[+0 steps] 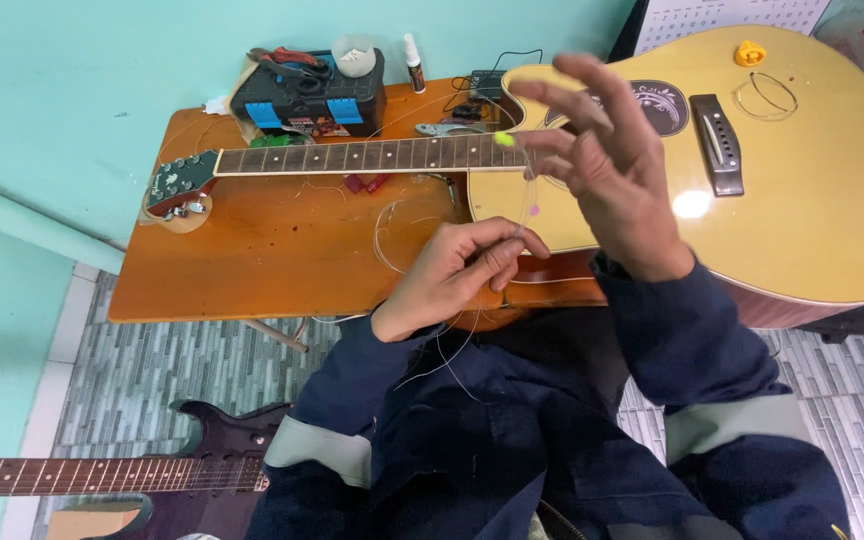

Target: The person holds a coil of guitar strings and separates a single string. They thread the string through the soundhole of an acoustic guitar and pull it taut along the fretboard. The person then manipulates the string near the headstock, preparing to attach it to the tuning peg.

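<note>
Guitar string (526,200), thin and pale, runs between both hands above the acoustic guitar (812,190), which lies flat on the orange-brown tabletop (272,260) with its neck (362,155) pointing left and its yellow body filling the right side. An electric guitar (102,475) lies on the tiled floor, well below the acoustic guitar's neck. A black and blue toolbox (310,100) sits just behind that neck, carrying red-handled pliers (287,58). The right hand (602,165) hovers over the guitar's soundhole, fingers spread loosely, the string passing by its fingertips. The left hand (457,270), near the guitar's lower edge, pinches the string between thumb and fingers. A yellow string winder (749,52) rests on the guitar's body, beyond the bridge (717,145).
</note>
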